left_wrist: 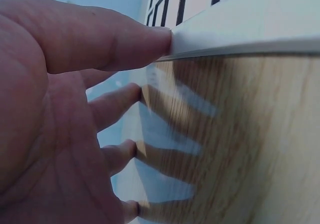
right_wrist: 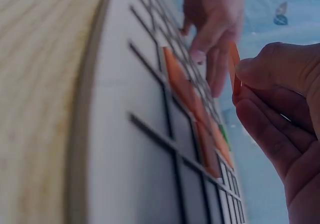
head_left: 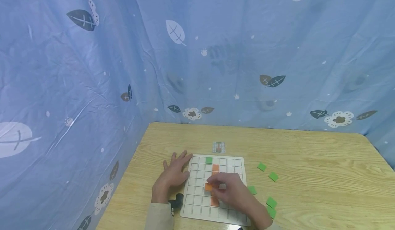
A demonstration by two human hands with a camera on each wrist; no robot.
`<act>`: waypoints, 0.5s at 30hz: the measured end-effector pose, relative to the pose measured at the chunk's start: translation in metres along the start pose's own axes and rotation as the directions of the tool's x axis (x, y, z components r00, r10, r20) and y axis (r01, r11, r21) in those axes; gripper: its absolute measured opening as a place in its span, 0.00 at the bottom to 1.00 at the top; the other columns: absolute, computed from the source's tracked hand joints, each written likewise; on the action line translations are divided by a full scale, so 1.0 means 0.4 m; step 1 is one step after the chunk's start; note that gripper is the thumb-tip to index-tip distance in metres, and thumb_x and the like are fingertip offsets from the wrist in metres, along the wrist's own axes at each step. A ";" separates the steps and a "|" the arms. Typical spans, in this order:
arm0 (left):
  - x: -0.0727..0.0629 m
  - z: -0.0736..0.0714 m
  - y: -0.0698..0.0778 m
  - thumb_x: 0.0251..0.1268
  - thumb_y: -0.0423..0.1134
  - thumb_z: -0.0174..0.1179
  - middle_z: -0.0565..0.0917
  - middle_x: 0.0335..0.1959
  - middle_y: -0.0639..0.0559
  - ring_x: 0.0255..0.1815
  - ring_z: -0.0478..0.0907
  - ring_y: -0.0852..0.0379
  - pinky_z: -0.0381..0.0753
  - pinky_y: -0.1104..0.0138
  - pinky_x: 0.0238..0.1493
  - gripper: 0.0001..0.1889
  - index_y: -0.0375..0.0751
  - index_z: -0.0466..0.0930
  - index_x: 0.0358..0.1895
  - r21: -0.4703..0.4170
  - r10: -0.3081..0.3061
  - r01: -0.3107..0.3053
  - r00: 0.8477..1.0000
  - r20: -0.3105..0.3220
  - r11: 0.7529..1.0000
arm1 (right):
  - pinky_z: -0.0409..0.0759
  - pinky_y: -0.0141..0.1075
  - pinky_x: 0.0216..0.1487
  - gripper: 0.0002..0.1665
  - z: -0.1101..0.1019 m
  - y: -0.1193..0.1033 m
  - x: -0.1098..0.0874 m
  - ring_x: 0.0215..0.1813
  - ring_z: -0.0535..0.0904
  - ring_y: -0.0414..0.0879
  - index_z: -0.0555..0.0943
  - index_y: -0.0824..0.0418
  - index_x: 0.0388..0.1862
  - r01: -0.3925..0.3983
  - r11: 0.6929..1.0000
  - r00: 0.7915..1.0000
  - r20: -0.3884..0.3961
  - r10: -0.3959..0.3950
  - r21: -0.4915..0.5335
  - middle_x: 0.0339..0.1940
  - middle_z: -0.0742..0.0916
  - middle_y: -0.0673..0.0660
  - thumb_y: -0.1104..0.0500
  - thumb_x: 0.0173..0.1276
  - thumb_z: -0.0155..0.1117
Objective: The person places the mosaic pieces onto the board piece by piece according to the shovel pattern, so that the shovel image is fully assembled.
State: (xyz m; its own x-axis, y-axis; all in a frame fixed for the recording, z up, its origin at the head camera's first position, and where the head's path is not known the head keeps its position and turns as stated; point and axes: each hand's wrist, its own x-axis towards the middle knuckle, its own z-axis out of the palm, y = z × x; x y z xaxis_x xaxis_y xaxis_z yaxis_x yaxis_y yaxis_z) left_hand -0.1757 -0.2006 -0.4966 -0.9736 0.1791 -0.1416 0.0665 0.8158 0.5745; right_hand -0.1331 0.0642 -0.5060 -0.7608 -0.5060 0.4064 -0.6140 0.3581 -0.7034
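A blue curtain (head_left: 71, 96) with leaf and flower prints hangs to the left of the left grip (head_left: 173, 176) and beyond it. That grip is spread, fingertips resting on the table (head_left: 139, 185), thumb touching the left edge of a white gridded board (head_left: 190, 200). On the near side of the same grip come a pale sleeve (head_left: 159, 216) and a black fitting (head_left: 177, 201). The board lies between both grips, reaching under the right one. An orange tile (head_left: 208, 187) is pinched by the right grip (head_left: 230, 189), raised just off the board. Beyond this grip, a green tile (head_left: 208, 160) sits in the board's far row; a column of orange tiles (head_left: 215, 167) runs beneath it, partly hidden. A small printed card (head_left: 218, 147) lies farther beyond. Right of the right grip, five loose green tiles (head_left: 273, 176) lie on the table.
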 end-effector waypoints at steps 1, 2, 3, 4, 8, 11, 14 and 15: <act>0.000 0.000 0.000 0.69 0.32 0.62 0.62 0.89 0.41 0.91 0.42 0.26 0.30 0.19 0.81 0.38 0.48 0.70 0.84 0.001 0.001 -0.001 1.000 -0.001 1.000 | 0.93 0.34 0.48 0.15 0.005 0.002 0.000 0.43 0.90 0.36 0.93 0.58 0.48 -0.002 1.000 1.000 0.004 0.002 0.003 0.44 0.95 0.48 0.68 0.63 0.81; 0.000 0.000 0.001 0.69 0.32 0.62 0.62 0.89 0.41 0.91 0.42 0.26 0.31 0.19 0.81 0.38 0.48 0.70 0.84 0.002 0.003 -0.003 1.000 -0.002 1.000 | 0.92 0.33 0.47 0.15 0.010 0.003 -0.001 0.42 0.90 0.36 0.93 0.58 0.48 0.004 1.000 1.000 0.005 -0.004 0.009 0.43 0.96 0.49 0.68 0.63 0.81; 0.000 0.000 0.001 0.69 0.32 0.61 0.62 0.89 0.41 0.91 0.42 0.26 0.31 0.19 0.81 0.38 0.48 0.70 0.84 0.003 0.003 -0.003 1.000 -0.003 1.000 | 0.92 0.32 0.46 0.14 0.015 0.005 -0.002 0.42 0.89 0.35 0.93 0.59 0.48 0.019 1.000 1.000 0.001 -0.019 0.009 0.43 0.95 0.50 0.69 0.63 0.80; -0.001 -0.001 0.001 0.69 0.32 0.61 0.62 0.89 0.41 0.91 0.42 0.26 0.31 0.19 0.81 0.38 0.48 0.70 0.84 0.004 0.002 -0.002 1.000 -0.003 1.000 | 0.91 0.30 0.45 0.14 0.020 0.008 -0.002 0.42 0.88 0.34 0.93 0.59 0.47 0.027 1.000 1.000 -0.001 -0.027 0.008 0.42 0.95 0.50 0.68 0.63 0.81; -0.002 -0.001 0.003 0.69 0.32 0.61 0.62 0.89 0.41 0.92 0.42 0.26 0.31 0.20 0.82 0.38 0.48 0.70 0.84 0.000 -0.003 0.003 1.000 -0.001 1.000 | 0.89 0.27 0.44 0.13 0.028 0.005 -0.004 0.42 0.85 0.31 0.93 0.57 0.47 0.020 0.998 1.000 0.021 -0.019 -0.056 0.42 0.95 0.48 0.68 0.64 0.80; -0.003 -0.001 0.004 0.69 0.32 0.61 0.62 0.89 0.41 0.92 0.41 0.27 0.30 0.20 0.82 0.38 0.48 0.70 0.84 -0.003 -0.006 0.006 1.000 -0.001 1.000 | 0.88 0.29 0.45 0.14 0.030 0.000 -0.002 0.42 0.83 0.29 0.93 0.54 0.48 -0.026 0.992 0.998 0.061 0.034 -0.123 0.42 0.94 0.44 0.66 0.64 0.79; -0.003 -0.001 0.004 0.69 0.32 0.61 0.62 0.89 0.41 0.92 0.42 0.27 0.30 0.20 0.82 0.38 0.49 0.71 0.84 -0.002 -0.007 0.007 1.000 -0.004 1.000 | 0.86 0.30 0.45 0.15 0.032 -0.006 0.000 0.40 0.79 0.29 0.93 0.53 0.48 -0.059 0.986 0.992 0.098 0.074 -0.156 0.41 0.92 0.41 0.66 0.64 0.77; -0.004 -0.001 0.004 0.69 0.32 0.61 0.63 0.89 0.41 0.92 0.42 0.27 0.30 0.20 0.82 0.38 0.49 0.71 0.84 -0.001 -0.007 0.007 1.000 -0.005 1.000 | 0.85 0.30 0.45 0.15 0.033 -0.008 0.001 0.40 0.78 0.29 0.93 0.53 0.47 -0.058 0.985 0.992 0.104 0.075 -0.165 0.40 0.92 0.41 0.66 0.64 0.77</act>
State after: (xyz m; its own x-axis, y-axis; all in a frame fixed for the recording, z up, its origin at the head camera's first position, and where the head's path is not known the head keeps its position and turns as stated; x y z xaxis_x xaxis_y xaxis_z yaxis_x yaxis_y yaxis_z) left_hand -0.1743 -0.1997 -0.4951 -0.9751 0.1702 -0.1419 0.0589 0.8163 0.5746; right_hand -0.1286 0.0525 -0.5113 -0.7789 -0.5565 0.2892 -0.5954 0.5114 -0.6196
